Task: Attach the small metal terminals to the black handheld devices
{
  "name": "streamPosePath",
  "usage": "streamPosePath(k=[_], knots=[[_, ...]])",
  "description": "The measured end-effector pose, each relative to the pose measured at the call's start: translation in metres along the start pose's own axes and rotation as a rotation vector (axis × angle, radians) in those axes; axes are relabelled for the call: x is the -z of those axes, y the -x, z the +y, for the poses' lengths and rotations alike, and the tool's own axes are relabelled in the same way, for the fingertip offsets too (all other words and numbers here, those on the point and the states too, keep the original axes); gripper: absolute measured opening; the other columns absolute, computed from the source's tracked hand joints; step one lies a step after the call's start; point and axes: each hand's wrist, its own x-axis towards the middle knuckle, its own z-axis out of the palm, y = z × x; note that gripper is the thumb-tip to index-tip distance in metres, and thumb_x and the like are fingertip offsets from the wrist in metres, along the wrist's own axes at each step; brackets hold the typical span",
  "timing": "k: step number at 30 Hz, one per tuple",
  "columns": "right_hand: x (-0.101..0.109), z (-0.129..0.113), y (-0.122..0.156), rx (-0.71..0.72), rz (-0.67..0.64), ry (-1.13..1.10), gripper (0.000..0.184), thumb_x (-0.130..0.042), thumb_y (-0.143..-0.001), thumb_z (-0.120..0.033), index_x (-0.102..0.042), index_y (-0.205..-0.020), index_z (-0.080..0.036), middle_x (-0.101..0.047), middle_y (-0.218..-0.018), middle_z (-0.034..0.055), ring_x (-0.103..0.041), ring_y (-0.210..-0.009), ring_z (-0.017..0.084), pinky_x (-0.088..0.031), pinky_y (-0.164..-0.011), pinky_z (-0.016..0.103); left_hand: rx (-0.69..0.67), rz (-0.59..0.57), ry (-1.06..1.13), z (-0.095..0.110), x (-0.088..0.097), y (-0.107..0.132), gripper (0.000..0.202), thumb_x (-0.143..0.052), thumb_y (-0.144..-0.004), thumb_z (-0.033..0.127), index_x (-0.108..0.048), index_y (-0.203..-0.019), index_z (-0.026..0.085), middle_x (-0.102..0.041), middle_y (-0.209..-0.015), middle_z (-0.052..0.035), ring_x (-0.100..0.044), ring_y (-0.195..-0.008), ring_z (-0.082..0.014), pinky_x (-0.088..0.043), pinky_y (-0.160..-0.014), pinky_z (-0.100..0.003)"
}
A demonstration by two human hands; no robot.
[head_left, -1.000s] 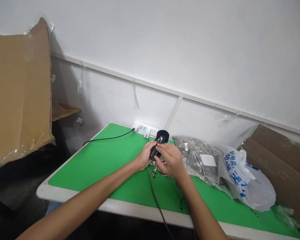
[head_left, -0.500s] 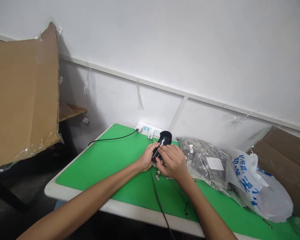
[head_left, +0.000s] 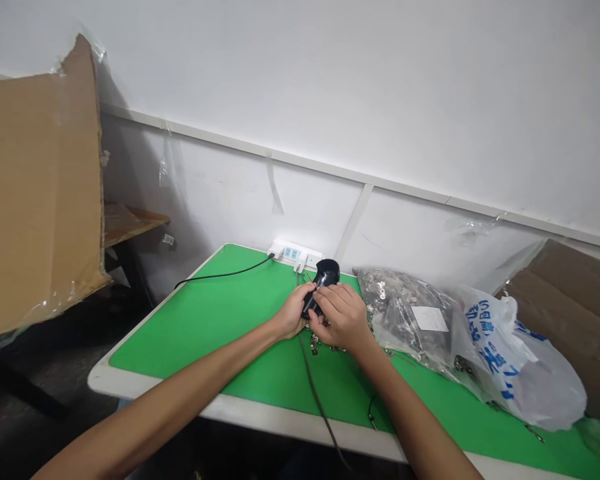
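A glossy black object (head_left: 326,272) with a curved, flared upper end stands tilted between my hands over the table; its exact kind I cannot make out. My left hand (head_left: 293,313) is closed round its lower left side, thumb up against it. From the right, my right hand (head_left: 345,316) wraps it, fingers laid across the front and thumb low. My fingers hide most of its lower part. Just below the hands lie several small metal pieces (head_left: 314,344) on the green mat (head_left: 250,360). A grey cable (head_left: 314,390) runs from there over the table's front edge.
Against the wall sits a white power strip (head_left: 305,256), with a black cord (head_left: 225,274) running left. On the right lie a clear bag of metal parts (head_left: 397,303) and a white plastic bag (head_left: 545,380). Cardboard (head_left: 35,200) stands at the left, more cardboard (head_left: 570,313) at the right.
The view has shifted slightly, so the scene sits a little higher and further left. Both hands keep the same hold on the black object.
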Motion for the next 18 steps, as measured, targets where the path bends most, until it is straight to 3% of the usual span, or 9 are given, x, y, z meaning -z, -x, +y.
streamPosePath(k=[8, 18], knots=[[-0.0038, 0.0004, 0.0012, -0.038, -0.007, -0.106, 0.028, -0.059, -0.09, -0.025, -0.069, -0.115, -0.021, -0.076, -0.106, 0.0133, -0.069, -0.098, 0.03, -0.057, -0.091, 0.051, 0.001, -0.013, -0.023, 0.0022, -0.0022, 0.0031, 0.025, -0.074, -0.078, 0.034, -0.054, -0.078, 0.02, -0.053, -0.058, 0.0054, -0.052, -0.044, -0.0126, -0.043, -0.042, -0.024], [-0.0032, 0.0032, 0.0042, -0.039, 0.021, -0.083, 0.024, -0.062, -0.09, -0.027, -0.069, -0.112, -0.021, -0.076, -0.103, 0.0135, -0.069, -0.094, 0.03, -0.058, -0.085, 0.049, -0.086, -0.02, -0.046, 0.0009, -0.0006, -0.0043, 0.022, -0.074, -0.074, 0.029, -0.056, -0.079, 0.019, -0.054, -0.065, 0.0049, -0.054, -0.055, -0.0121, -0.045, -0.048, -0.023]])
